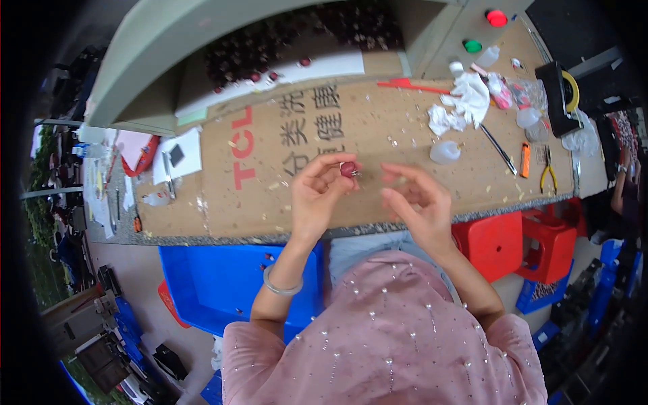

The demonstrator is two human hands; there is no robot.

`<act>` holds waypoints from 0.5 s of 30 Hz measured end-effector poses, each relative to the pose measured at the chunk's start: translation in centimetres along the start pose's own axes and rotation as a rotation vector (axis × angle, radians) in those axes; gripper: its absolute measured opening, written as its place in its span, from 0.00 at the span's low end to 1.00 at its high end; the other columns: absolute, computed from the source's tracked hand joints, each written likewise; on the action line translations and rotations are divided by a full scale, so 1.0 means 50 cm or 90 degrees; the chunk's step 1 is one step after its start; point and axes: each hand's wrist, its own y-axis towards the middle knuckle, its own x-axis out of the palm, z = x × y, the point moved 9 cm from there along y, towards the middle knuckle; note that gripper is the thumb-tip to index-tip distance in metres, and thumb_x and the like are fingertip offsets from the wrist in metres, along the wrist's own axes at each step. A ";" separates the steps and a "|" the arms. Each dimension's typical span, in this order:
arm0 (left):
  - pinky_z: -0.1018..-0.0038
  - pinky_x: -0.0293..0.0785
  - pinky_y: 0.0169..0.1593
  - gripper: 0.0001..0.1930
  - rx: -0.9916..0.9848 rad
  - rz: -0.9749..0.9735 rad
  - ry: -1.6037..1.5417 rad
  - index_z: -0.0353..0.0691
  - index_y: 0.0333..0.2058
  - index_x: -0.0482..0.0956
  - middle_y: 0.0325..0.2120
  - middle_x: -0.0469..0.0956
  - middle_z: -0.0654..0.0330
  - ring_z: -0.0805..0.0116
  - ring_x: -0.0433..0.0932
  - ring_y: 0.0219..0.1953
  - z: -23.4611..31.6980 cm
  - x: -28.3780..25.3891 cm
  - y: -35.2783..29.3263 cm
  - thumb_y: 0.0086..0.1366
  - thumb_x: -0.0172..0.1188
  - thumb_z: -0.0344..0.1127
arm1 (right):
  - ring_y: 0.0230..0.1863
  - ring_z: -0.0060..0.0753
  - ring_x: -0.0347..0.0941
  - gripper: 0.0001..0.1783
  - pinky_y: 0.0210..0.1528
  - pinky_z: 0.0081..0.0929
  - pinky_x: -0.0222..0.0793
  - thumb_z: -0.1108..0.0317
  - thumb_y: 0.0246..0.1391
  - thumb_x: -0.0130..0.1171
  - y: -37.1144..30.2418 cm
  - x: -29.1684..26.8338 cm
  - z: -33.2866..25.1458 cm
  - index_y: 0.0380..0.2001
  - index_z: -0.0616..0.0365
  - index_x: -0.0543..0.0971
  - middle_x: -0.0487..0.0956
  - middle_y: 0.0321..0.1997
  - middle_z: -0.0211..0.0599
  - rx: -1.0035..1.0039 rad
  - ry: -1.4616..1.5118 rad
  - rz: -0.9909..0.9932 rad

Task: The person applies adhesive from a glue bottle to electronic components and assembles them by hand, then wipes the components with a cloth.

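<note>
Between the thumb and fingers of my left hand (318, 192) is a small, round, dark red piece (347, 169) with a bit of shiny metal at its right side. I cannot make out its exact kind. My right hand (420, 202) hovers a short way to the right, thumb and fingers apart, nothing visible in it. Both hands are above a brown cardboard sheet (236, 216) that covers the bench near its front edge. Beyond my right hand stands a small translucent plastic bottle (445, 152).
A grey machine housing (152, 101) at the back holds many dark red pieces. On the right lie crumpled white tissue (466, 101), pliers (548, 172), an orange cutter (524, 160) and a tape dispenser (560, 98). A blue tray (209, 283) and red stools (489, 246) are below the bench.
</note>
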 end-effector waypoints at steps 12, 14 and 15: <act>0.82 0.74 0.33 0.16 -0.009 0.046 -0.125 0.31 0.38 0.71 0.30 0.78 0.57 0.76 0.77 0.30 -0.074 0.032 -0.069 0.51 0.65 0.20 | 0.26 0.15 0.73 0.10 0.23 0.11 0.68 0.73 0.51 0.60 -0.022 0.024 0.093 0.38 0.62 0.78 0.79 0.31 0.32 0.069 0.115 -0.073; 0.82 0.74 0.33 0.16 -0.011 0.037 -0.119 0.32 0.38 0.71 0.30 0.78 0.57 0.77 0.77 0.30 -0.078 0.033 -0.070 0.51 0.65 0.21 | 0.25 0.14 0.72 0.09 0.22 0.12 0.68 0.72 0.52 0.60 -0.025 0.021 0.093 0.37 0.63 0.78 0.79 0.30 0.33 0.070 0.116 -0.073; 0.82 0.74 0.33 0.16 -0.011 0.029 -0.113 0.32 0.39 0.71 0.30 0.78 0.57 0.77 0.77 0.30 -0.079 0.035 -0.070 0.52 0.65 0.22 | 0.25 0.14 0.72 0.09 0.22 0.12 0.68 0.72 0.52 0.60 -0.025 0.018 0.093 0.37 0.63 0.78 0.79 0.30 0.33 0.070 0.117 -0.071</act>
